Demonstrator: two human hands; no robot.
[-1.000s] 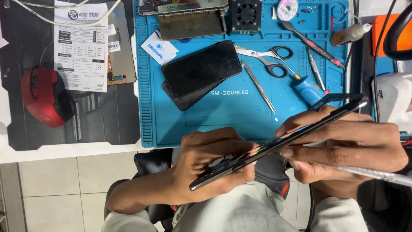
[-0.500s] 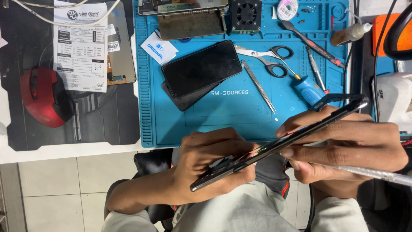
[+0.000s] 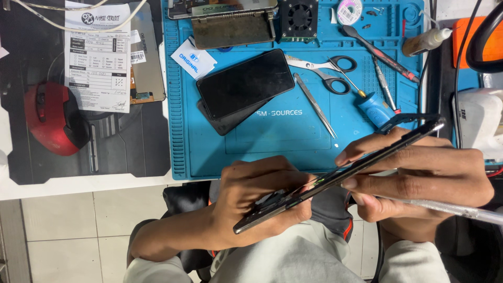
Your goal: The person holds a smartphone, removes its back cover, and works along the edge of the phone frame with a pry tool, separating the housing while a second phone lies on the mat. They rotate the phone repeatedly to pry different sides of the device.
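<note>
Head camera looks down on a phone (image 3: pixel 335 181) held edge-on above the person's lap, just off the near edge of the blue work mat (image 3: pixel 251 152); its long axis runs on a slant from low at the left to high at the right, the upper corner reaching toward the blue-handled screwdriver (image 3: pixel 374 107). Left hand (image 3: pixel 262 202) wraps the lower end, fingers curled under the body and thumb pressed along the top, so it is closed around the phone. Right hand (image 3: pixel 419 175) takes the upper half, fingers laid along the far side and thumb against the near edge, pinching the phone, while a slim pale tool (image 3: pixel 456 209) runs out to the right beneath that hand; whether its tip meets the phone's edge cannot be told. Both hands touch the phone, the left at the nearer end. On the mat, well apart, lie a dark screen panel (image 3: pixel 245 83), scissors (image 3: pixel 327 71) and tweezers (image 3: pixel 314 105); a red mouse (image 3: pixel 52 118) sits far left
</note>
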